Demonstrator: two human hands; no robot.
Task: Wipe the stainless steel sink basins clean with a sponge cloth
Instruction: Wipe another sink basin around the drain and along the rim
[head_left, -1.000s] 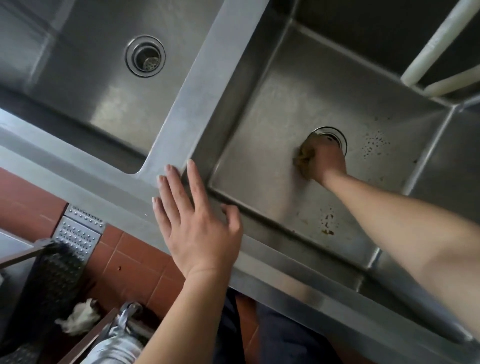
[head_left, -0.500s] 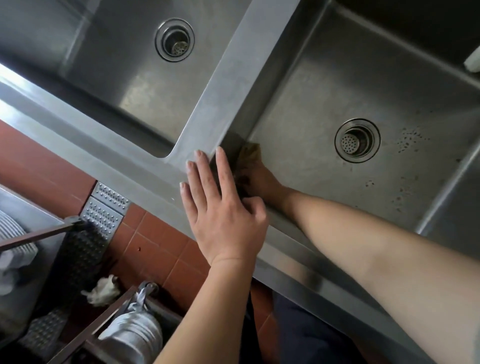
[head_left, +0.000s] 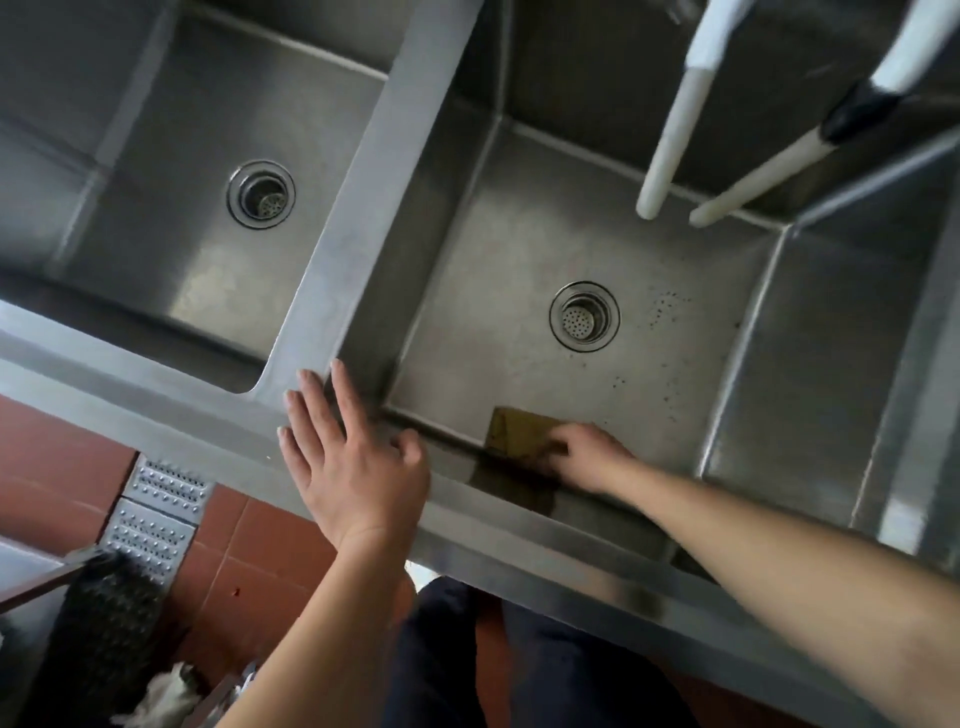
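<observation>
- The right basin (head_left: 649, 260) fills the centre and right of the frame; dark specks dot its floor to the right of its drain (head_left: 584, 318).
- The left basin (head_left: 208, 130) takes the upper left, with its own drain (head_left: 261, 193) near its middle; a steel divider (head_left: 374, 171) runs between the two basins.
- The front rim (head_left: 156, 384) crosses the frame from the left edge toward the lower right.
- Two white spouts (head_left: 670, 140) hang over the right basin from the upper right.
- The left hand (head_left: 353, 462), left of centre, lies flat on the rim with fingers straight and spread, holding nothing.
- The right hand (head_left: 587, 457) reaches in from the lower right, its fingers bent down onto the sponge cloth (head_left: 514, 434).
- The brownish sponge cloth sits on the right basin's floor against the front wall, below the drain in the frame.
</observation>
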